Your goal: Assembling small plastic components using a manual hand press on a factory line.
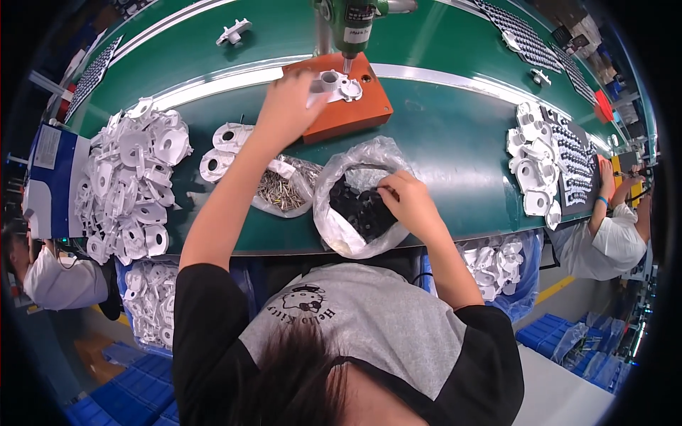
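At twelve o'clock, left hand touches white part; right hand picks black bits, probably needing one pinched. Can't tell either grip.

deep-green workbench, orange fixture block, white moulded housing, green press head with white label, black parts, whitish translucent bag, gold-and-silver screws, mottled grey T-shirt with black sleeves, black cartoon print

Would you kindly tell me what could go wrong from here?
The left hand is near the green machine's tip; if that came down, fingers might be pinched.
The open plastic bag, with the right hand at it, sits by the worktable's front edge and might tip.
Loosely heaped white plastic parts could slide.
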The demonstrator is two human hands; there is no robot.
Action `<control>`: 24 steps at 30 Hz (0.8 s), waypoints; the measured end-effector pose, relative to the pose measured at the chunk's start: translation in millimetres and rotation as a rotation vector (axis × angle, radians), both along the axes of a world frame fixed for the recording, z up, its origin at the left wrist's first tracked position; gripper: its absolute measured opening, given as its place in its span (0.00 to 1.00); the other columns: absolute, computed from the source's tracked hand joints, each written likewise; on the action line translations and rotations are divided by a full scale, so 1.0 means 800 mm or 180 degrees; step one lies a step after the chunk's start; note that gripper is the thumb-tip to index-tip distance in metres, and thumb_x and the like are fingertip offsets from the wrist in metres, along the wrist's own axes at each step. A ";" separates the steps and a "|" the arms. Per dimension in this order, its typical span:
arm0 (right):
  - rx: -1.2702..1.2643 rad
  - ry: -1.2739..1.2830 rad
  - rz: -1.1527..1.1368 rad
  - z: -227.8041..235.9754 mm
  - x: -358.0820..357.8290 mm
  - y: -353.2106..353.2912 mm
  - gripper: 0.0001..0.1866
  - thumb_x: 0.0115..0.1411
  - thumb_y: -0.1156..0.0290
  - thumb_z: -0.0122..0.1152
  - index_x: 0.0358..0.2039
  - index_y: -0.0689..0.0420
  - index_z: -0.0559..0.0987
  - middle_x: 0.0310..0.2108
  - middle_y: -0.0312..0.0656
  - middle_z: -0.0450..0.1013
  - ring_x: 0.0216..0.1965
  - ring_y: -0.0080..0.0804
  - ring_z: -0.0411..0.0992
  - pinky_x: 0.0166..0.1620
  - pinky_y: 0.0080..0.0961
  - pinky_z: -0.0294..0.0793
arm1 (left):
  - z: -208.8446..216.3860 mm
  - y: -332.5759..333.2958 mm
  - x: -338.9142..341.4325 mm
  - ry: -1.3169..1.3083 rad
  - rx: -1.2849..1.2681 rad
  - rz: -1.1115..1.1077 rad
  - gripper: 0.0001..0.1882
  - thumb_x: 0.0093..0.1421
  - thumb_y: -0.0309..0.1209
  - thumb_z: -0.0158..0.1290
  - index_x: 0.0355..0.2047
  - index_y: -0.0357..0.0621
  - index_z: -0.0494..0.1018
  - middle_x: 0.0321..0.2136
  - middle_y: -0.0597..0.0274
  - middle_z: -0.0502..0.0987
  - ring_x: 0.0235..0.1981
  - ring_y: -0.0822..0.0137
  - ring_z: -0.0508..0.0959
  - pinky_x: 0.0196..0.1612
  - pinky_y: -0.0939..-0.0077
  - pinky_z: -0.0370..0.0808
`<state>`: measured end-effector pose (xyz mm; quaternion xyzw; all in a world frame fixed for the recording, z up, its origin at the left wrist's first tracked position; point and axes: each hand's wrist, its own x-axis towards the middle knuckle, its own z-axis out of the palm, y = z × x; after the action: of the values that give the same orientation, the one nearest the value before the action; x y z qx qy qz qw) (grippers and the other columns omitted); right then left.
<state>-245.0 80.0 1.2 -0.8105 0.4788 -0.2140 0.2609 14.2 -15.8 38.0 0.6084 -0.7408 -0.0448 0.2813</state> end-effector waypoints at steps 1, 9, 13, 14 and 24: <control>-0.0020 -0.0280 -0.0097 0.003 0.001 -0.002 0.06 0.51 0.77 0.61 0.31 0.61 0.78 0.26 0.43 0.70 0.26 0.38 0.71 0.32 0.27 0.70 | -0.012 0.007 -0.001 -0.0175 -0.0343 -0.0254 0.28 0.54 0.46 0.54 0.46 0.35 0.67 0.47 0.41 0.68 0.48 0.45 0.69 0.51 0.57 0.65; -0.1279 -0.0852 -0.0363 0.039 0.018 -0.090 0.06 0.50 0.72 0.62 0.30 0.53 0.81 0.32 0.36 0.77 0.35 0.33 0.74 0.41 0.28 0.65 | -0.042 0.024 -0.015 -0.0636 -0.0770 -0.0470 0.40 0.45 0.47 0.62 0.51 0.31 0.63 0.54 0.43 0.63 0.59 0.46 0.60 0.61 0.56 0.56; -0.1818 -0.0965 -0.0357 0.043 0.062 -0.162 0.06 0.51 0.70 0.60 0.30 0.53 0.81 0.32 0.35 0.77 0.36 0.32 0.74 0.41 0.29 0.64 | -0.044 0.026 -0.013 -0.0487 -0.0817 -0.0402 0.39 0.44 0.46 0.63 0.50 0.33 0.64 0.54 0.43 0.64 0.59 0.47 0.60 0.61 0.56 0.57; -0.1824 -0.0971 -0.0331 0.040 0.070 -0.177 0.06 0.51 0.70 0.60 0.30 0.53 0.81 0.32 0.35 0.77 0.36 0.32 0.74 0.41 0.29 0.64 | -0.044 0.027 -0.014 -0.0456 -0.0834 -0.0405 0.39 0.44 0.46 0.63 0.50 0.33 0.65 0.54 0.44 0.64 0.58 0.47 0.61 0.61 0.56 0.57; -0.1861 -0.0354 0.0266 0.010 0.094 -0.208 0.07 0.50 0.68 0.60 0.29 0.54 0.81 0.32 0.35 0.78 0.40 0.31 0.74 0.43 0.31 0.65 | -0.050 0.026 -0.011 -0.0246 -0.1048 -0.0451 0.38 0.41 0.45 0.65 0.49 0.36 0.67 0.53 0.45 0.66 0.57 0.49 0.63 0.60 0.56 0.58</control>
<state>-169.8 -86.3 9.6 -0.8573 0.3481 -0.3759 0.0509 5.8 5.3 -2.1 0.5016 -0.7894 0.0808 0.3445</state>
